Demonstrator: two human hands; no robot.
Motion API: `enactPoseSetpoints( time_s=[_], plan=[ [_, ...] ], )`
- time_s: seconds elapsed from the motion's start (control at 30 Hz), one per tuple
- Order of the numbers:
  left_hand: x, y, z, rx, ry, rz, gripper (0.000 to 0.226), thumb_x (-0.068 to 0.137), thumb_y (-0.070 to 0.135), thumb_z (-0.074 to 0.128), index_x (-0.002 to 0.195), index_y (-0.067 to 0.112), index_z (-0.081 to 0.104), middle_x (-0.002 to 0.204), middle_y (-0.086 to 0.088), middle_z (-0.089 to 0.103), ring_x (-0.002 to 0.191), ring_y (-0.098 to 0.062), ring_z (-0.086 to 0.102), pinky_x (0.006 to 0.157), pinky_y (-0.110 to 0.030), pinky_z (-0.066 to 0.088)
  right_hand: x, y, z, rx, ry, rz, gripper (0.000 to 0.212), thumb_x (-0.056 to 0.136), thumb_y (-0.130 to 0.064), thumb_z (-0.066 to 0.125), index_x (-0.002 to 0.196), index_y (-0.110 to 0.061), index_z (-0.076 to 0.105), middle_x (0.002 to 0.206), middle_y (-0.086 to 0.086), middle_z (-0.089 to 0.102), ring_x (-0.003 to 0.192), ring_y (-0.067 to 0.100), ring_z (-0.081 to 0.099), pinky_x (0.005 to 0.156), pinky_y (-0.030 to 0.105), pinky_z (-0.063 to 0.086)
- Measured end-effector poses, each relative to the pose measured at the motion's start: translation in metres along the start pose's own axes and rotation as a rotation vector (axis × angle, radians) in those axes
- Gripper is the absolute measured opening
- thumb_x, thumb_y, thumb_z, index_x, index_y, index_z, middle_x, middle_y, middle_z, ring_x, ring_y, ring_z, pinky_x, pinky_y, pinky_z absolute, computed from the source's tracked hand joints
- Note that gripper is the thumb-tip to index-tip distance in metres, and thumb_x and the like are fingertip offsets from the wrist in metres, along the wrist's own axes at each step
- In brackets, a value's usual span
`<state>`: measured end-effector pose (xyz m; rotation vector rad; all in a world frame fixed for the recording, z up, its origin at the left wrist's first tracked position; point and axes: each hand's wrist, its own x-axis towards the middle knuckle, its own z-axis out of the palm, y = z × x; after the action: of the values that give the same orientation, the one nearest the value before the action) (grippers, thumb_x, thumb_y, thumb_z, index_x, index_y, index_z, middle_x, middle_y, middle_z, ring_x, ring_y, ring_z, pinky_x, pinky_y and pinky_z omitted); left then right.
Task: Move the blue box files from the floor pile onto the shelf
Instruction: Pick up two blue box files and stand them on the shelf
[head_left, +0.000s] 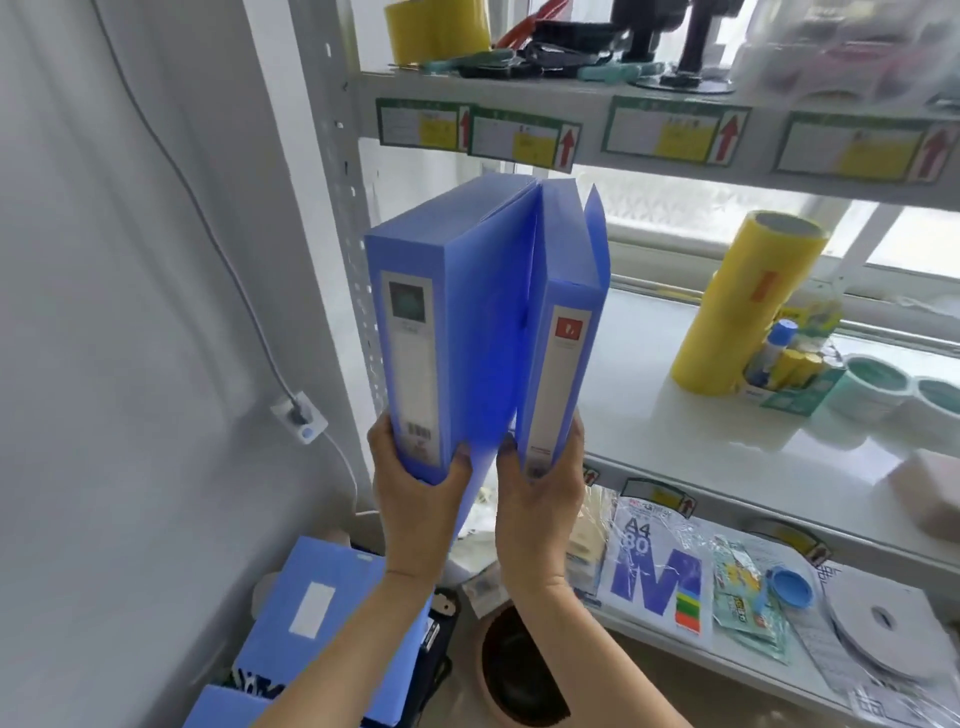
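I hold two blue box files upright in front of the shelf's left post. My left hand (415, 499) grips the bottom of the wider box file (452, 322), whose spine carries a grey label. My right hand (540, 493) grips the bottom of the narrower box file (563, 332), which has a red logo on its spine and a flap standing open at its right side. The two files touch at the top and lean apart at the bottom. More blue box files (317, 613) lie on the floor at the lower left. The white middle shelf (675, 441) is just behind and to the right.
On the middle shelf stand a tall yellow roll (748, 301), a box of glue sticks (789, 374) and tape rolls (878, 387). The lower shelf holds A4 paper (649, 566) and packets. The top shelf carries tape and tools. A grey wall with a cable is at left.
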<state>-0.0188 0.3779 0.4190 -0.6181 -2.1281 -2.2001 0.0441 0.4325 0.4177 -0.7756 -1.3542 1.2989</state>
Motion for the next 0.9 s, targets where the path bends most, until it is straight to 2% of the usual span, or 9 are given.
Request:
enactPoseSetpoints(
  time_s=[0.07,0.23,0.43,0.57,0.7,0.87,0.9],
  plan=[
    [0.016,-0.002,0.024,-0.012,-0.014,0.037,0.064,0.075,0.018,0.077,0.130,0.006,0.047,0.122,-0.012,0.058,0.106,-0.022,0.056,0.076,0.002,0.042,0.025,0.005,0.006,-0.001,0.005,-0.006,0.064,0.092,-0.010,0.064,0.147,-0.027,0.035,0.140,-0.006,0.054,0.104,0.000,0.063,0.087,0.047,0.060],
    [0.060,-0.016,0.078,-0.044,-0.073,0.112,0.060,0.077,0.013,0.077,0.129,0.005,0.047,0.121,-0.013,0.058,0.108,-0.026,0.058,0.074,-0.001,0.045,0.088,0.023,0.026,-0.042,-0.002,-0.010,0.066,0.092,-0.011,0.064,0.146,-0.033,0.034,0.143,-0.007,0.050,0.122,0.014,0.056,0.092,0.046,0.058],
    [0.111,-0.046,0.120,0.001,-0.131,0.144,0.060,0.077,0.020,0.078,0.126,0.009,0.046,0.117,-0.010,0.060,0.105,-0.024,0.060,0.070,-0.003,0.047,0.144,0.048,0.047,-0.142,0.006,-0.013,0.070,0.089,-0.019,0.063,0.145,-0.042,0.029,0.144,-0.009,0.048,0.123,0.017,0.055,0.095,0.049,0.055],
    [0.131,-0.063,0.136,-0.002,-0.153,0.143,0.060,0.079,0.024,0.077,0.127,0.007,0.045,0.120,-0.012,0.060,0.107,-0.026,0.061,0.072,-0.004,0.049,0.165,0.059,0.058,-0.149,-0.008,-0.018,0.070,0.090,-0.020,0.061,0.145,-0.044,0.026,0.145,-0.010,0.047,0.126,0.018,0.052,0.097,0.050,0.053],
    [0.141,-0.075,0.144,-0.012,-0.206,0.128,0.062,0.081,0.023,0.076,0.131,0.009,0.042,0.126,-0.011,0.057,0.112,-0.025,0.059,0.082,-0.021,0.058,0.177,0.067,0.065,-0.154,-0.022,-0.024,0.072,0.090,-0.021,0.061,0.146,-0.046,0.023,0.147,-0.010,0.045,0.128,0.018,0.050,0.099,0.050,0.052],
    [0.153,-0.085,0.142,-0.003,-0.270,0.134,0.066,0.082,0.021,0.075,0.135,0.008,0.039,0.131,-0.013,0.055,0.116,-0.025,0.057,0.080,-0.013,0.056,0.181,0.079,0.065,-0.171,-0.041,-0.030,0.076,0.089,-0.020,0.062,0.146,-0.048,0.020,0.149,-0.012,0.039,0.133,0.017,0.045,0.096,0.051,0.054],
    [0.155,-0.088,0.141,0.000,-0.287,0.133,0.067,0.082,0.022,0.075,0.137,0.009,0.038,0.132,-0.013,0.054,0.119,-0.025,0.057,0.083,-0.016,0.057,0.182,0.081,0.066,-0.185,-0.044,-0.041,0.078,0.088,-0.019,0.062,0.147,-0.047,0.019,0.150,-0.012,0.037,0.135,0.016,0.042,0.096,0.051,0.054]
  ],
)
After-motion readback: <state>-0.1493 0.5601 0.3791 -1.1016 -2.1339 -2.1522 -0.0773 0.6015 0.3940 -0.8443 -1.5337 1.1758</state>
